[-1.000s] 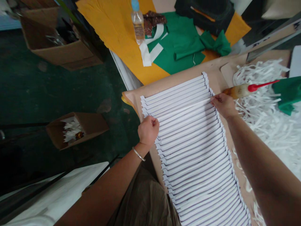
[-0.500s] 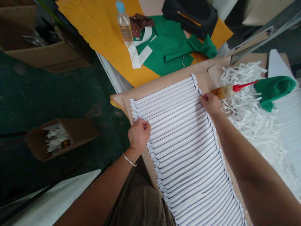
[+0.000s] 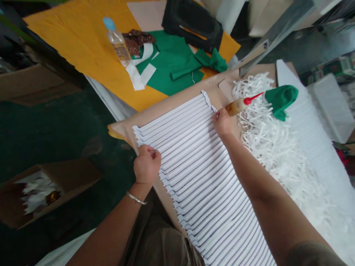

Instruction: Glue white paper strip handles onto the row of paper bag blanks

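Observation:
A long row of overlapping white strips [image 3: 191,162] with dark edges and notched ends covers the brown paper-topped table. At their left ends, my left hand [image 3: 146,164] is closed, thumb against fingertips, seemingly pinching a strip's end. My right hand [image 3: 222,123] is closed in a pinch at the right ends, higher up the row. Its fingertips partly hide what they grip. Just beyond the right hand lies a squeeze bottle [image 3: 235,107] of amber liquid with a red nozzle, its base close to my fingers.
White shredded offcuts [image 3: 257,125] and a green cloth [image 3: 281,99] lie on the right. Yellow sheeting [image 3: 80,48] at the back bears a blue-capped bottle [image 3: 118,44], green fabric [image 3: 177,55] and a black case [image 3: 194,24]. A cardboard box [image 3: 74,175] of scraps stands lower left.
The view has swung, so everything appears further left. Both hands stay pinched at the two sides of the strips, with little visible movement along the row.

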`<state>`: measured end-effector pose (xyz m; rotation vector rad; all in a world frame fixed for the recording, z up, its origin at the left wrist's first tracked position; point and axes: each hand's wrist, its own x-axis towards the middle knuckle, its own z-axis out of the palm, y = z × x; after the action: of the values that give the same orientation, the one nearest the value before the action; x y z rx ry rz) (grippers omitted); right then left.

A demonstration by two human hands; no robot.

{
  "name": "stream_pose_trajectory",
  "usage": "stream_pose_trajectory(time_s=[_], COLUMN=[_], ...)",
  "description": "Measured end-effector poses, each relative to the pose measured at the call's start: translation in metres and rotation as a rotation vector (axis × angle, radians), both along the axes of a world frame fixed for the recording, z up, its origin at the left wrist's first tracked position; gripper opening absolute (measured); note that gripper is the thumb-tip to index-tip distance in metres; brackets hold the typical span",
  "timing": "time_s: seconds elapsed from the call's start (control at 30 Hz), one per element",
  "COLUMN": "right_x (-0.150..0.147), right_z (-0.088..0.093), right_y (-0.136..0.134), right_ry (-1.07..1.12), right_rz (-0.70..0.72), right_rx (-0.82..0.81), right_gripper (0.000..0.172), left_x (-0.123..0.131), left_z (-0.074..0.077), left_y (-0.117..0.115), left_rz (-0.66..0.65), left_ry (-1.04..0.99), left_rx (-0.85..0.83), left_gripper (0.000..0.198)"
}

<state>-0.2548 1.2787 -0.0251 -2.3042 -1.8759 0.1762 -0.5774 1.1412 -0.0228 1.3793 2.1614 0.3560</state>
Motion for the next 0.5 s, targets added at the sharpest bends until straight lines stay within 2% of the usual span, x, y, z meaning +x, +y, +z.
stream_pose_trajectory(time_s=[0.1,0.23,0.3,0.37,0.43,0.5], right_x=[0.017,0.076,0.108,0.132,0.146,0.148], right_z=[0.011,0.031,0.036,0.036,0.034,0.033], right_y=[-0.030,-0.063,-0.069,-0.070,-0.069,-0.072], right_ry=[-0.122,-0.401,-0.492,-0.492,-0.422,-0.329], right_rz=[0.082,0.104,0.058,0.024,0.018,0.035], right_rx=[-0.033,-0.100,-0.141,-0.188,-0.190,-0.104], right_gripper=[0.027,0.032,0.032,0.032,0.032,0.032], left_x=[-0.016,-0.029,-0.021,-0.006,0.013,0.034], left_z=[-0.007,-0.004,0.003,0.011,0.016,0.020], left_y=[-0.006,-0.022,-0.029,-0.032,-0.031,-0.026], left_rz=[0.020,0.019,-0.031,-0.110,-0.183,-0.233], left_ry=[-0.133,-0.272,-0.305,-0.345,-0.404,-0.458], left_rx=[0.098,0.182,0.171,0.144,0.114,0.086], left_gripper=[0.025,0.028,0.025,0.022,0.021,0.020])
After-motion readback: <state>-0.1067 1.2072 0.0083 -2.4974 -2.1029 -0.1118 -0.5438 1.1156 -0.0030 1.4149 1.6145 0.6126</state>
